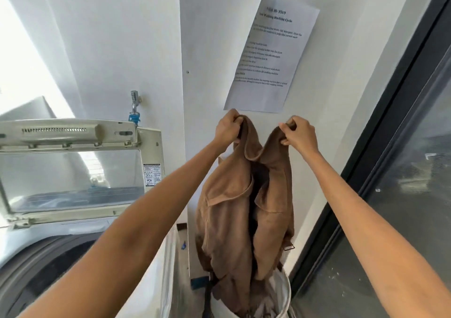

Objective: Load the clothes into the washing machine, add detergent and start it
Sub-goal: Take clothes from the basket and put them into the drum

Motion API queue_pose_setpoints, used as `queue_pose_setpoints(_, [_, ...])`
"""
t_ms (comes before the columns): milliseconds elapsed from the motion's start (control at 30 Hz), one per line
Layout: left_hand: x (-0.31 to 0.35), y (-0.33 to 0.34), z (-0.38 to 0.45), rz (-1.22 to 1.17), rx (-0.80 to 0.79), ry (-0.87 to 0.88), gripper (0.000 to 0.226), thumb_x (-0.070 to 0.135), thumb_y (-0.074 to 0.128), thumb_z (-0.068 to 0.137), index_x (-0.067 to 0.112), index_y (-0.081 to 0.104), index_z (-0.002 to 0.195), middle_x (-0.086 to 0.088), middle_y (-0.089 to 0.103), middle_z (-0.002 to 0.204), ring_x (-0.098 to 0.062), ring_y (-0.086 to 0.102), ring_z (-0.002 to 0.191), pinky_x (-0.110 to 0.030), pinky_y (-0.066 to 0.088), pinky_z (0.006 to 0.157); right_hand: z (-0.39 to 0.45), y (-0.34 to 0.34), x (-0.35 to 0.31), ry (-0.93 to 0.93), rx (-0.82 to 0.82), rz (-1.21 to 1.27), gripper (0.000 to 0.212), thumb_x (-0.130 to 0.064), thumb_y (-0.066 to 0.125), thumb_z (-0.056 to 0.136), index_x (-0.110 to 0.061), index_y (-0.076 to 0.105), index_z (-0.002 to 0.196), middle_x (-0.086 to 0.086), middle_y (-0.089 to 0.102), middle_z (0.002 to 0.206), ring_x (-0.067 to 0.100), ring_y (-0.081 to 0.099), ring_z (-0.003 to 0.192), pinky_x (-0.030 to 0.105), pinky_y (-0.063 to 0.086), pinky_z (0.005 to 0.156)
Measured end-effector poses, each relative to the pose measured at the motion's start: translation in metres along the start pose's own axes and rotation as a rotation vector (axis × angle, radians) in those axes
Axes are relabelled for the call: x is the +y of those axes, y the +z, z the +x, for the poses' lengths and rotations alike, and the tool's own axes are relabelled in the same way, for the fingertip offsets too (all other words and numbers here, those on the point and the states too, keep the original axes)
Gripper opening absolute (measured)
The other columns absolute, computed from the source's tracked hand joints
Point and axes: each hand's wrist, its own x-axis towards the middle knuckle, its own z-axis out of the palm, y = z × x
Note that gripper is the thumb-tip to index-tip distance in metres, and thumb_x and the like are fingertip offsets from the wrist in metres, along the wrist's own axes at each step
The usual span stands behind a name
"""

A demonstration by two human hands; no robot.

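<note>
A brown jacket hangs in the air in front of the white wall. My left hand grips its top edge on the left and my right hand grips the top edge on the right, both raised high. The jacket's lower end trails into a white laundry basket at the bottom, where more clothes lie. The top-loading washing machine stands at the left with its lid raised and the dark drum opening showing below my left forearm.
A printed sheet of paper is stuck on the wall above my hands. A tap with a blue fitting sits behind the machine. A dark-framed glass door runs down the right side.
</note>
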Motion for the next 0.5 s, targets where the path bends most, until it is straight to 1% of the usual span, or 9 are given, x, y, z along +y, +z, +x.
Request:
queue_pose_setpoints(67, [0.040,-0.010,0.006,-0.046,0.049,0.047,0.011,0.019,0.043,0.097,0.014,0.052,0.093,-0.003,0.056,0.090,-0.031,0.062,0.088,-0.049,0.057,0.071,0.005,-0.011,-0.042,-0.049,-0.090,0.078,0.032,-0.039,0.061,0.089,-0.009,0.058,0.099,-0.007,0.054,0.074,0.018,0.069,0.064,0.032,0.055,0.071])
queue_pose_setpoints(133, [0.072,-0.021,0.011,-0.068,0.097,0.093,0.011,0.018,0.043,0.097,0.015,0.053,0.097,-0.004,0.058,0.099,-0.029,0.061,0.093,-0.047,0.058,0.072,0.005,-0.023,-0.076,-0.096,-0.296,0.096,0.053,-0.052,0.060,0.085,-0.016,0.052,0.123,-0.008,0.051,0.086,0.015,0.068,0.078,0.029,0.054,0.083])
queue_pose_setpoints(200, [0.095,-0.028,0.014,-0.053,0.141,0.137,0.013,0.019,0.043,0.097,0.012,0.054,0.100,-0.007,0.062,0.104,-0.028,0.061,0.096,-0.043,0.056,0.077,0.007,-0.034,-0.093,-0.200,-0.452,-0.059,0.078,-0.055,0.066,0.078,-0.023,0.033,0.141,-0.008,0.049,0.108,0.012,0.057,0.101,0.029,0.045,0.095])
queue_pose_setpoints(267, [0.112,-0.031,0.011,-0.037,0.173,0.165,0.014,0.019,0.042,0.097,0.010,0.053,0.100,-0.009,0.063,0.105,-0.027,0.060,0.090,-0.036,0.054,0.068,0.010,-0.038,-0.090,-0.302,-0.492,-0.285,0.095,-0.045,0.078,0.072,-0.021,0.023,0.146,-0.006,0.043,0.128,0.012,0.045,0.116,0.028,0.037,0.100])
queue_pose_setpoints(300, [0.119,-0.031,0.008,-0.029,0.175,0.169,0.012,0.019,0.042,0.097,0.012,0.052,0.097,-0.009,0.063,0.104,-0.027,0.059,0.084,-0.034,0.052,0.060,0.012,-0.039,-0.083,-0.311,-0.499,-0.405,0.095,-0.045,0.080,0.069,-0.018,0.029,0.143,-0.002,0.045,0.134,0.016,0.047,0.119,0.030,0.039,0.100])
queue_pose_setpoints(333, [0.124,-0.030,0.004,-0.025,0.177,0.167,0.010,0.019,0.042,0.096,0.014,0.050,0.093,-0.010,0.062,0.102,-0.027,0.059,0.078,-0.034,0.053,0.056,0.013,-0.040,-0.076,-0.281,-0.496,-0.547,0.084,-0.049,0.079,0.068,-0.014,0.041,0.135,0.004,0.051,0.134,0.022,0.052,0.116,0.033,0.043,0.097])
queue_pose_setpoints(367, [0.127,-0.030,0.001,-0.022,0.179,0.168,0.010,0.019,0.042,0.096,0.015,0.048,0.090,-0.009,0.062,0.099,-0.028,0.059,0.074,-0.037,0.055,0.057,0.014,-0.040,-0.070,-0.238,-0.477,-0.672,0.067,-0.054,0.074,0.071,-0.010,0.052,0.117,0.010,0.059,0.126,0.027,0.057,0.107,0.034,0.047,0.089])
queue_pose_setpoints(433, [0.129,-0.034,-0.003,0.015,0.171,0.178,0.009,0.020,0.042,0.096,0.017,0.047,0.089,-0.007,0.061,0.097,-0.028,0.058,0.075,-0.037,0.054,0.064,0.013,-0.043,-0.057,-0.162,-0.367,-0.760,0.048,-0.058,0.057,0.085,-0.010,0.055,0.088,0.015,0.065,0.105,0.029,0.060,0.091,0.033,0.046,0.075])
queue_pose_setpoints(500, [0.123,-0.040,-0.004,0.087,0.171,0.175,0.010,0.022,0.041,0.096,0.015,0.048,0.093,-0.006,0.063,0.101,-0.027,0.057,0.084,-0.034,0.047,0.071,0.009,-0.049,-0.056,-0.165,-0.230,-0.788,0.044,-0.055,0.044,0.093,-0.014,0.059,0.087,0.012,0.066,0.096,0.030,0.062,0.093,0.031,0.042,0.072])
